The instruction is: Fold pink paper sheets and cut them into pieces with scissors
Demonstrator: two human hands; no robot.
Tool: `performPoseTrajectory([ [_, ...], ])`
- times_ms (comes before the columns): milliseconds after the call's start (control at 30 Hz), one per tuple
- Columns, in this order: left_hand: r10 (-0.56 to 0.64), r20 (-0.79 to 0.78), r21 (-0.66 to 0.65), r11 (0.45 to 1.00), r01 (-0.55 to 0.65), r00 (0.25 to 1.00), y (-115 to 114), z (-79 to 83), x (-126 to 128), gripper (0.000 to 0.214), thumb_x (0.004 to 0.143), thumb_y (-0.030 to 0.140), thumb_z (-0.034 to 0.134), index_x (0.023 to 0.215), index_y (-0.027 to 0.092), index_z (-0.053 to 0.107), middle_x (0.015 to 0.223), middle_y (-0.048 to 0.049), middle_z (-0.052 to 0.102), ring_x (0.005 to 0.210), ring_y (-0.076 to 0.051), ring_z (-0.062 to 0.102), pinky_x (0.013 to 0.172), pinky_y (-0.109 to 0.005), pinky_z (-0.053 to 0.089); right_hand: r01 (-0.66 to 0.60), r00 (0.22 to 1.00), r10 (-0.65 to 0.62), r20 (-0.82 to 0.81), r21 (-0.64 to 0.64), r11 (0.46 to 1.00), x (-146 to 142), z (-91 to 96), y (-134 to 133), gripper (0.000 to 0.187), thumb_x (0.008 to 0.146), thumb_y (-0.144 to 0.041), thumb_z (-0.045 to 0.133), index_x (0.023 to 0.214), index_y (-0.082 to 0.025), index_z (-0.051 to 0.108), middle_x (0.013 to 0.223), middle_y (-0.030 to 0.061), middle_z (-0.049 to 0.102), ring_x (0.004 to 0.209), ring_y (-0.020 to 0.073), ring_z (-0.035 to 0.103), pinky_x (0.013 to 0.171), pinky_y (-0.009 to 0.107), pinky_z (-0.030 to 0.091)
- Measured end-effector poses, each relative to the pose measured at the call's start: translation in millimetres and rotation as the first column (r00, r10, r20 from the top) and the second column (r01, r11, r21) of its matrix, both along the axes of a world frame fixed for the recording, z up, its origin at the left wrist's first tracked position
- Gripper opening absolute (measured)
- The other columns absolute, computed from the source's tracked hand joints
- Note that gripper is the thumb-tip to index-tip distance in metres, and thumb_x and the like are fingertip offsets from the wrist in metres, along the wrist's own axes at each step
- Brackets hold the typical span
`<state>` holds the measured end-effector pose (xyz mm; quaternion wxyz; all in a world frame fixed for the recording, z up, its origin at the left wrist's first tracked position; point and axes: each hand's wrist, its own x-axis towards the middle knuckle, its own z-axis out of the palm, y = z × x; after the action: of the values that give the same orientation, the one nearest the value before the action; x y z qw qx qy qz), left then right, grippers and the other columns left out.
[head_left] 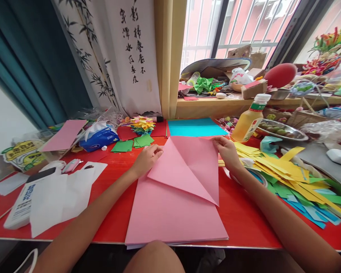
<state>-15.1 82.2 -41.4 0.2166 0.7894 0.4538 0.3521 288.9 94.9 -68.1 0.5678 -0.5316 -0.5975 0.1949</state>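
Note:
A creased sheet of pink paper (187, 167) is raised and partly folded above a stack of pink paper (176, 220) at the front edge of the table. With fingers curled, my left hand (148, 159) pinches the sheet's upper left edge. My right hand (226, 151) grips its upper right corner between thumb and fingers. Diagonal creases meet near the sheet's middle, and one flap lies slanted over the stack. Beside my right wrist, a roll of tape (260, 178) is partly covered by my forearm.
Yellow paper strips (284, 170) and green and blue ones lie at right. A glue bottle (248, 119) stands behind them. Blue paper (197, 127) lies at the back, green paper squares (122, 146) left of it. A tissue pack (99, 136) and white paper (62, 201) are at left.

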Motion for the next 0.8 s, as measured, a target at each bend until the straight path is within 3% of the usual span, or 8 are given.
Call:
performPoseTrajectory([
  [100, 0.157, 0.098, -0.076, 0.986, -0.150, 0.983, 10.1, -11.0, -0.6, 0.040, 0.069, 0.035, 0.060, 0.103, 0.016, 0.049, 0.103, -0.0077, 0.055, 0.089, -0.017, 0.051, 0.079, -0.032, 0.040, -0.101, 0.991, 0.100, -0.087, -0.008, 0.995, -15.2, 7.8, -10.1, 0.020, 0.077, -0.034, 0.050, 0.085, -0.021, 0.063, 0.078, 0.0006, 0.060, 0.068, 0.0131, 0.053, 0.058, 0.024, 0.040],
  [167, 0.164, 0.195, -0.264, 0.958, -0.109, 0.967, 14.5, -13.1, -2.6, 0.055, 0.062, 0.035, 0.066, 0.109, 0.015, 0.045, 0.096, -0.0072, 0.057, 0.084, -0.017, 0.054, 0.074, -0.032, 0.042, -0.121, 0.985, 0.122, -0.125, 0.020, 0.993, -23.8, 13.8, -17.5, 0.020, 0.078, -0.035, 0.050, 0.086, -0.021, 0.063, 0.082, 0.0005, 0.060, 0.071, 0.0131, 0.053, 0.060, 0.023, 0.041],
  [233, 0.115, 0.298, -0.395, 0.918, 0.012, 0.948, 16.5, -11.6, -4.9, 0.050, 0.059, 0.035, 0.068, 0.102, 0.014, 0.049, 0.082, -0.0029, 0.059, 0.074, -0.015, 0.056, 0.068, -0.029, 0.043, -0.142, 0.971, 0.143, -0.192, 0.016, 0.990, -29.0, 19.3, -23.3, 0.024, 0.078, -0.038, 0.051, 0.094, -0.023, 0.061, 0.081, 0.0002, 0.060, 0.070, 0.0129, 0.055, 0.057, 0.022, 0.042],
  [367, 0.112, 0.477, -0.356, 0.931, 0.075, 0.872, 15.3, -5.3, -7.2, 0.032, 0.059, 0.032, 0.069, 0.082, 0.014, 0.057, 0.076, -0.0014, 0.061, 0.069, -0.013, 0.056, 0.064, -0.025, 0.042, -0.313, 0.902, 0.242, -0.358, -0.154, 0.937, -29.2, 22.9, -26.5, 0.044, 0.072, -0.040, 0.059, 0.113, -0.026, 0.052, 0.077, -0.0001, 0.062, 0.063, 0.0149, 0.059, 0.052, 0.024, 0.045],
  [467, 0.138, 0.571, -0.337, 0.938, 0.078, 0.809, 13.8, -2.8, -8.6, 0.030, 0.061, 0.031, 0.069, 0.084, 0.014, 0.059, 0.079, -0.0026, 0.064, 0.071, -0.013, 0.058, 0.066, -0.025, 0.045, -0.488, 0.840, 0.336, -0.427, -0.322, 0.811, -26.6, 18.6, -24.9, 0.042, 0.065, -0.033, 0.068, 0.104, -0.021, 0.059, 0.084, 0.0052, 0.066, 0.065, 0.0185, 0.062, 0.056, 0.029, 0.050],
  [533, 0.147, 0.586, -0.383, 0.917, 0.112, 0.797, 12.6, -1.9, -10.0, 0.030, 0.061, 0.030, 0.069, 0.086, 0.014, 0.060, 0.080, -0.0027, 0.065, 0.070, -0.013, 0.059, 0.065, -0.025, 0.046, -0.538, 0.819, 0.354, -0.451, -0.392, 0.746, -26.0, 15.5, -24.7, 0.035, 0.064, -0.030, 0.069, 0.096, -0.017, 0.064, 0.086, 0.0082, 0.068, 0.066, 0.0199, 0.063, 0.057, 0.030, 0.051],
  [700, 0.059, 0.506, -0.575, 0.767, 0.285, 0.861, 7.5, 0.8, -11.7, 0.034, 0.060, 0.029, 0.072, 0.088, 0.012, 0.064, 0.085, -0.0078, 0.068, 0.073, -0.017, 0.062, 0.064, -0.028, 0.049, -0.545, 0.794, 0.331, -0.509, -0.357, 0.759, -27.0, 17.3, -27.1, 0.030, 0.068, -0.029, 0.066, 0.097, -0.019, 0.064, 0.093, 0.0076, 0.068, 0.072, 0.0189, 0.064, 0.057, 0.027, 0.052],
  [800, 0.069, 0.509, -0.566, 0.778, 0.273, 0.858, 6.8, 0.1, -11.8, 0.033, 0.059, 0.030, 0.073, 0.084, 0.011, 0.065, 0.081, -0.0083, 0.068, 0.067, -0.017, 0.062, 0.060, -0.027, 0.048, -0.572, 0.789, 0.347, -0.506, -0.399, 0.717, -26.1, 18.6, -27.0, 0.033, 0.065, -0.028, 0.069, 0.097, -0.018, 0.064, 0.094, 0.0082, 0.068, 0.073, 0.0203, 0.065, 0.057, 0.029, 0.052],
])
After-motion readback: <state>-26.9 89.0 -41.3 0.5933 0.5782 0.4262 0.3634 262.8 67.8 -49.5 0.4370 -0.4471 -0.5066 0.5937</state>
